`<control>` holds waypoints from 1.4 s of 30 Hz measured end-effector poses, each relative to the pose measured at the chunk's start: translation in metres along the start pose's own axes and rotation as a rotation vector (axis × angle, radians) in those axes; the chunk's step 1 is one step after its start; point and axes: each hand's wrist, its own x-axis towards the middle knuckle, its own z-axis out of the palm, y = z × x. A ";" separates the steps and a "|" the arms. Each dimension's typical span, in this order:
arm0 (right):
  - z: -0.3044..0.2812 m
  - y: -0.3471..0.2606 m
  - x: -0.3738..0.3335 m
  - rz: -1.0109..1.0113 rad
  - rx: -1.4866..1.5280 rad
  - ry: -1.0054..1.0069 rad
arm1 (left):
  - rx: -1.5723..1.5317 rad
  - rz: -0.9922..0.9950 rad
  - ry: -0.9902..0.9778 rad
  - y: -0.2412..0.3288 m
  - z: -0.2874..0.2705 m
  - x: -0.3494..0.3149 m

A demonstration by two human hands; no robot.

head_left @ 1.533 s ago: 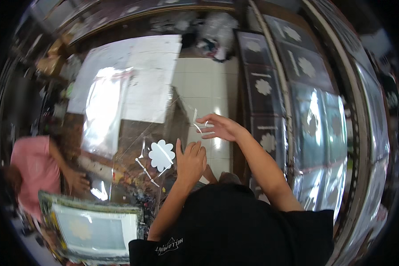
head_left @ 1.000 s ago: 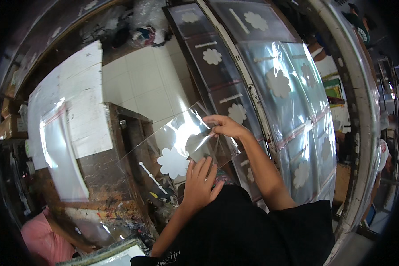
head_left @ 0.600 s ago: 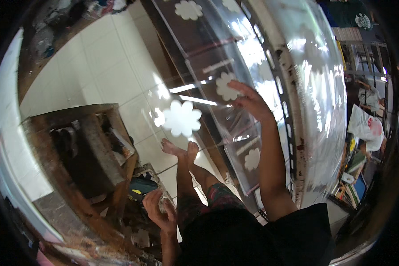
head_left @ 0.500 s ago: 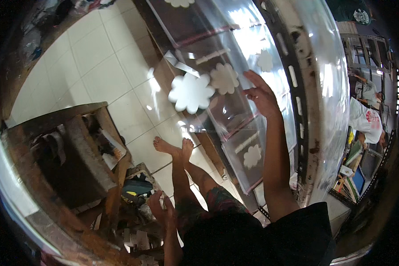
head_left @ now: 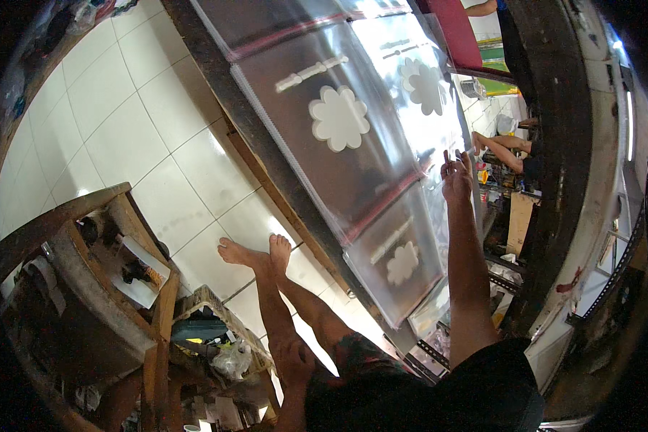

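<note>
Over the far side of the long table, my right hand (head_left: 457, 178) reaches out with its fingers stretched and slightly apart, next to the edge of the clear plastic sheets. Nothing shows plainly between the fingers. On the table lie clear plastic sheets (head_left: 266, 119) with reddish edge bands. They bear white scalloped flower shapes: one flower (head_left: 339, 119) in the middle, a second flower (head_left: 423, 85) farther right that looks doubled, and a third flower (head_left: 402, 263) nearer me. My left hand (head_left: 293, 360) hangs low in front of my leg; its fingers are hard to make out.
The dark table edge (head_left: 227, 108) runs beside the white tiled floor (head_left: 140, 115). A worn wooden stand (head_left: 115, 288) and a crate (head_left: 205, 302) holding a plastic bag are at the lower left. Beyond the table are a red panel (head_left: 457, 32) and another person's limbs (head_left: 504, 151).
The raised clear sheet with a bright white flower no longer hangs above the table. My right hand has moved right toward the far edge, my left hand lower. The view has shifted.
</note>
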 end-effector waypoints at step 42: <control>0.073 0.036 -0.012 -0.395 -1.364 0.190 | -0.009 0.007 0.180 0.024 -0.020 0.008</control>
